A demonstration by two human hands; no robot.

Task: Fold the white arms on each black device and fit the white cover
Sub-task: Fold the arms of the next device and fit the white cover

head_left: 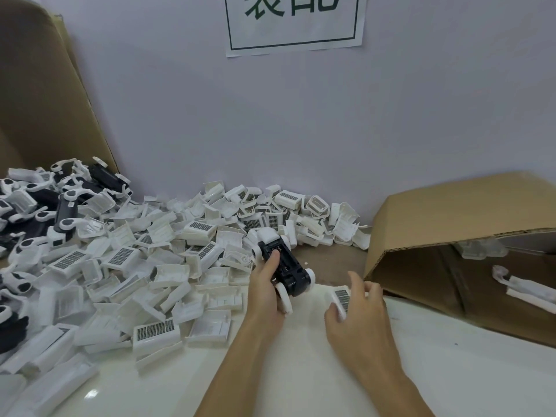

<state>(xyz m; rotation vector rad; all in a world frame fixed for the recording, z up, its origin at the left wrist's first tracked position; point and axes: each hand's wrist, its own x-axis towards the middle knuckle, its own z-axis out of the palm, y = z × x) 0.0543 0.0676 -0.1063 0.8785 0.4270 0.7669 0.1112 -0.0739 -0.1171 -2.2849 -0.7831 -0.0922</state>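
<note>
Covers (pixel 156 260) left, box (pixel 460 218) right.

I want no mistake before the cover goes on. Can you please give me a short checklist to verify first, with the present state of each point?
1. Left hand grips the black device firmly: ok.
2. Right hand holds a white cover: ok.
3. All white arms folded flat on the device: cannot tell; the hand hides some.
4. Cover turned to match the device: cannot tell.
5. Cover already seated on the device: not ok; they are apart.
6. Cardboard box open and near: ok.
</note>
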